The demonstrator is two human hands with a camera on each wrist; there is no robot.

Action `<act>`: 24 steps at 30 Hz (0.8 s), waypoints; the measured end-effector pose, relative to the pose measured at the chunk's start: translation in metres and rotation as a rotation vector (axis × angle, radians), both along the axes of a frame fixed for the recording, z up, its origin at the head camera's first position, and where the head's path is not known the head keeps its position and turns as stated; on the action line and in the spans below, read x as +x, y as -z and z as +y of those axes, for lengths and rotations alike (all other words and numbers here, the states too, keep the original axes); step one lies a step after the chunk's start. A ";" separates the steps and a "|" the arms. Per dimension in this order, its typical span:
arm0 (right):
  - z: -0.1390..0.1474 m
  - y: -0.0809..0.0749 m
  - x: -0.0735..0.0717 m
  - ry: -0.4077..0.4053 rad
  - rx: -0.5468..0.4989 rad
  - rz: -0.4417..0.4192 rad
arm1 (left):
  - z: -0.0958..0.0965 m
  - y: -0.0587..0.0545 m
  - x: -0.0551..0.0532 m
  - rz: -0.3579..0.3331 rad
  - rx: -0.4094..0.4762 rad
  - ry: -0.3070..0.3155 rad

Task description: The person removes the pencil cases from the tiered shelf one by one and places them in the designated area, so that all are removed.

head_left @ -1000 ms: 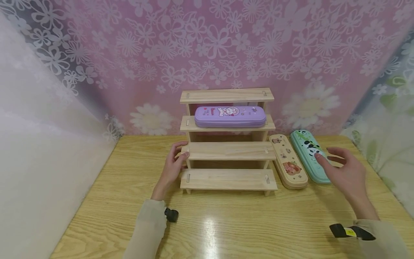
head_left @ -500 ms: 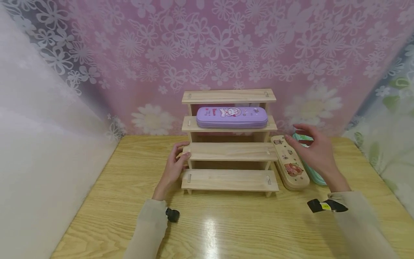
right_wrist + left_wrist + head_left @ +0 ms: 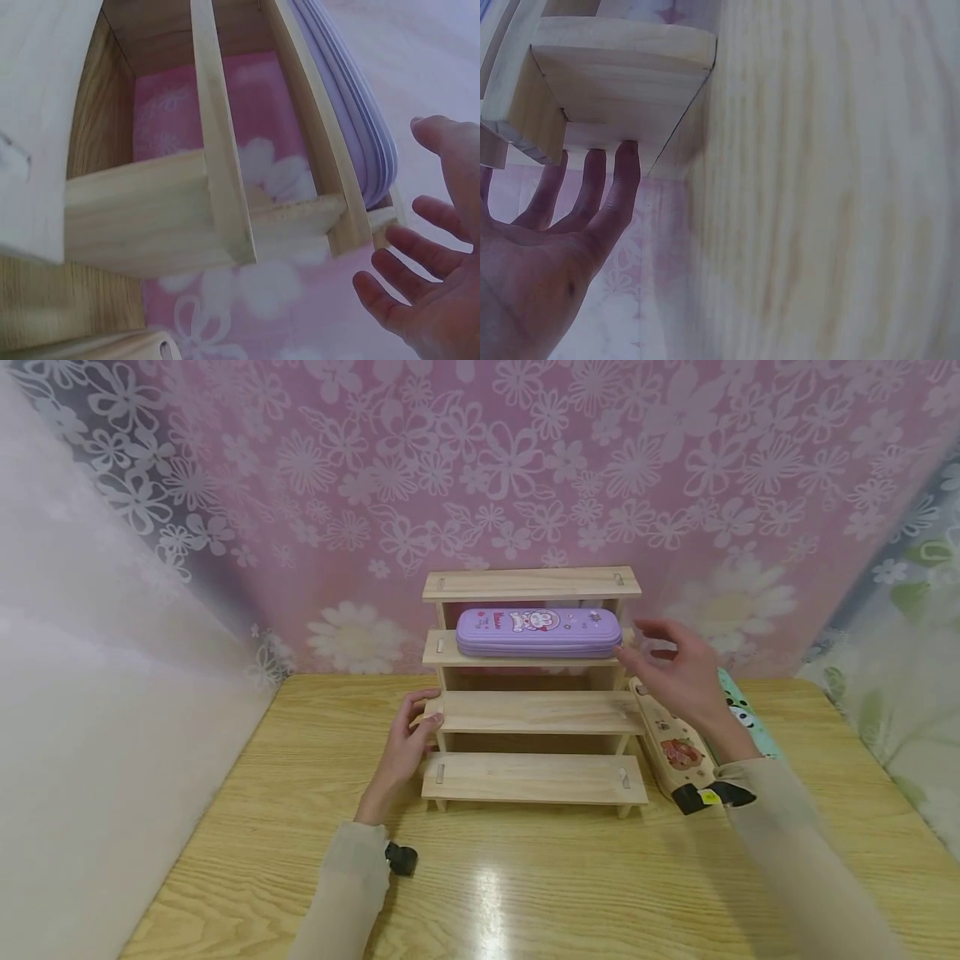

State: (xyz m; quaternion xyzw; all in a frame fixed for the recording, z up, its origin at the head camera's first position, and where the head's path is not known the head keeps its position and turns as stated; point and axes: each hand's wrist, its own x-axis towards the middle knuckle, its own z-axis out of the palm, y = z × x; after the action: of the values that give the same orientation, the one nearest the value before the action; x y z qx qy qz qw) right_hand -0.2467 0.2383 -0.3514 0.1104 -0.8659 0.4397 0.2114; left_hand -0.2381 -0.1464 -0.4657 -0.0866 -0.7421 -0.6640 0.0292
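Beige left sleeve [image 3: 341, 881] at far left, small black device [image 3: 402, 858] at its cuff. Left hand [image 3: 401, 745]: grip engaged on the left end of the wooden rack [image 3: 534, 779], second tier from the bottom. Head view puts the thumb on the shelf's front corner, index finger higher up at the same end; left wrist view has several fingers nearly straight, tips against pale wood. Rack is four stepped tiers, upright on the wood-grain table [image 3: 450, 893]. Purple case [image 3: 538, 633] lies flat along the third tier up, printed face up. Right hand [image 3: 686, 675]: grip spread, thumb and fingers well parted, holding nothing. It hangs just beside the purple case's right end; right wrist view shows a gap between digits and case. Cream case [image 3: 678, 753] with a brown-red print lies on the table just beside the rack, partly covered by the right hand and wrist. Mint case [image 3: 742, 718] with a panda print sits alongside, also partly hidden. Right sleeve [image 3: 795, 843] crosses lower right, black strap [image 3: 738, 792] at its cuff.
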 end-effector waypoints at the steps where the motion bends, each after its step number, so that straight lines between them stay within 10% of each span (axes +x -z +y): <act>1: -0.002 0.000 -0.002 -0.009 -0.002 0.005 | 0.000 0.000 0.000 0.000 0.001 0.001; 24: -0.018 0.002 -0.016 -0.106 0.023 -0.024 | 0.001 0.001 0.000 0.007 0.007 -0.013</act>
State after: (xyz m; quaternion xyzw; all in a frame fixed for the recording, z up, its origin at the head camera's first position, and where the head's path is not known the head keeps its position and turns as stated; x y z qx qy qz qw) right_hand -0.2627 0.2205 -0.3537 0.1531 -0.8664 0.4415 0.1761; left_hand -0.2381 -0.1459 -0.4669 -0.0839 -0.7404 -0.6659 0.0365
